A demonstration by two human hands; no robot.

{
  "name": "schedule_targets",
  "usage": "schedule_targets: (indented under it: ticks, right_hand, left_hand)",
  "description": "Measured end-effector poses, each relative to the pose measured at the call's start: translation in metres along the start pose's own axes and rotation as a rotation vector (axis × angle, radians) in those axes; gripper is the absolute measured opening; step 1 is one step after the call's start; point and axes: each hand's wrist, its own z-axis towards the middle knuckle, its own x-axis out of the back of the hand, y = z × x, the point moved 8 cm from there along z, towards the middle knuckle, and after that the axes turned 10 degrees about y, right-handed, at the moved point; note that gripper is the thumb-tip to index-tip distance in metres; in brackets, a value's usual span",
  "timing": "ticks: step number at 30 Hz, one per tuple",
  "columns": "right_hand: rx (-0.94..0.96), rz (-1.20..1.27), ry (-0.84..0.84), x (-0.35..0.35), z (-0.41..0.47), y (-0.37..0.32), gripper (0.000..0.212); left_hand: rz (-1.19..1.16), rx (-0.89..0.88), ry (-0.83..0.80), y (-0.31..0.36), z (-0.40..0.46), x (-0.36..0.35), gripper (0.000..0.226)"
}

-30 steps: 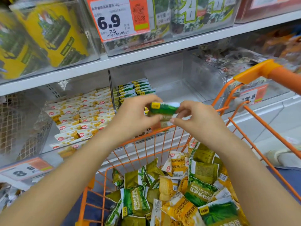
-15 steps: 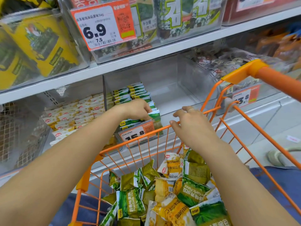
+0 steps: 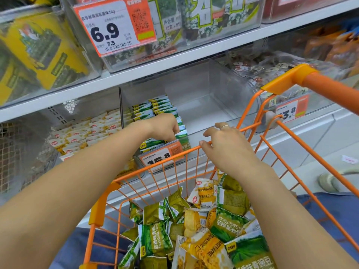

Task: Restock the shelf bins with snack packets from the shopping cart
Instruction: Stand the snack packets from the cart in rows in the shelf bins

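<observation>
Packets of green and yellow snacks lie heaped in the orange cart at 6 o'clock, nearest to me. My two forearms reach forward over the heap.

Right hand: positioned at 1 o'clock, over the cart's front rim. Fingers are loosely bent with fingertips at the rim wire; the hand holds nothing. A ring sits on one finger.

Left hand: positioned at 11 o'clock, beyond the rim and inside the clear centre bin. Fingers curl downward around a green packet at the front of the bin's row. The grip appears to be a pinch, though my knuckles hide the fingertips.

Green packets stand in rows along the bin's left side; its right side shows bare floor. A 15.8 price tag hangs on the bin front.

Left bin, at 10 o'clock: white and yellow packets in rows.

Upper shelf, at 12 o'clock: a 6.9 price tag and seaweed packs behind it.
</observation>
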Motion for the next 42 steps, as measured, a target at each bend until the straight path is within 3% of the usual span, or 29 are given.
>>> schedule_targets:
  ticks: [3,6,12,19,22,24,25,27,29,33,37,39,42]
  right_hand:
    - [-0.002,0.003,-0.004,0.000,0.000,-0.001,0.042]
    - [-0.004,0.006,-0.005,-0.001,-0.001,0.000,0.041]
    - [0.004,0.015,-0.014,0.000,-0.001,0.000,0.042]
    - [0.035,0.032,-0.006,0.003,0.002,-0.003,0.039]
    - [-0.018,0.158,0.071,0.017,0.005,0.000,0.025]
    - [-0.067,0.178,0.067,0.023,0.004,0.005,0.021]
    - [-0.079,0.142,0.006,0.021,0.002,0.006,0.023]
    - [-0.051,-0.051,-0.210,0.003,-0.007,0.004,0.026]
    - [0.032,-0.280,-0.419,-0.022,-0.019,-0.001,0.026]
    - [0.102,-0.429,-0.590,-0.056,-0.033,0.002,0.041]
    - [0.132,-0.376,-0.642,-0.074,-0.038,0.003,0.031]
    - [0.156,-0.305,-0.661,-0.075,-0.038,0.001,0.023]
    - [0.131,-0.011,-0.578,-0.054,-0.030,-0.006,0.010]
  left_hand:
    - [0.000,-0.031,0.101,-0.002,0.002,0.001,0.046]
    - [0.087,-0.014,0.143,-0.002,0.003,0.002,0.021]
    - [0.002,-0.020,0.003,-0.001,0.005,-0.001,0.015]
    - [-0.043,-0.005,0.059,-0.005,0.002,-0.006,0.024]
    - [-0.030,-0.005,0.070,-0.008,-0.003,-0.004,0.018]
    - [0.000,-0.043,0.207,-0.003,-0.015,0.013,0.012]
    - [0.015,-0.078,0.350,0.003,-0.026,0.024,0.015]
    - [-0.056,-0.165,0.663,0.022,-0.064,0.045,0.020]
    - [-0.212,-0.246,0.776,0.043,-0.103,0.044,0.023]
    - [-0.365,-0.241,0.485,0.064,-0.138,-0.010,0.030]
    - [-0.401,-0.171,0.303,0.056,-0.136,-0.050,0.027]
    - [-0.463,-0.140,0.318,0.048,-0.134,-0.053,0.023]
    - [-0.553,-0.128,0.510,0.040,-0.142,-0.039,0.025]
